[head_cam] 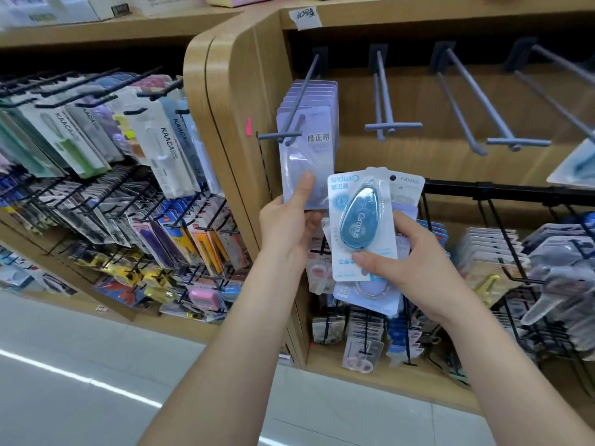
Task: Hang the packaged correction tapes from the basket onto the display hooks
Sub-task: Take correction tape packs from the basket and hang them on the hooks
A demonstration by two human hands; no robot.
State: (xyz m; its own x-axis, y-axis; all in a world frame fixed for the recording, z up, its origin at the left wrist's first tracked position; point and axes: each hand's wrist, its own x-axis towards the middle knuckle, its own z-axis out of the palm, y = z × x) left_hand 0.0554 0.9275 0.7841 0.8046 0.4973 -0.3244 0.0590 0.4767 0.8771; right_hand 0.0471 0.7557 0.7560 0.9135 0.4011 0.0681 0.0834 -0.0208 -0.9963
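My left hand (289, 220) grips the bottom of the front lilac correction tape pack (309, 159), thumb on its face. That pack hangs with several others on the leftmost grey hook (294, 119). My right hand (415, 268) holds a fanned stack of packs; the top one is a blue Campus correction tape pack (360, 220), turned upside down. A lilac pack (370, 294) shows below it in the stack. Three more grey hooks (386, 120) to the right hang bare. No basket is in view.
A wooden divider panel (225, 123) stands left of the hooks. Black wire hooks with pens and stationery (128, 188) fill the left shelving. A black rail (502, 191) below the grey hooks carries more packaged goods (515, 262). Pale tiled floor (96, 381) lies below.
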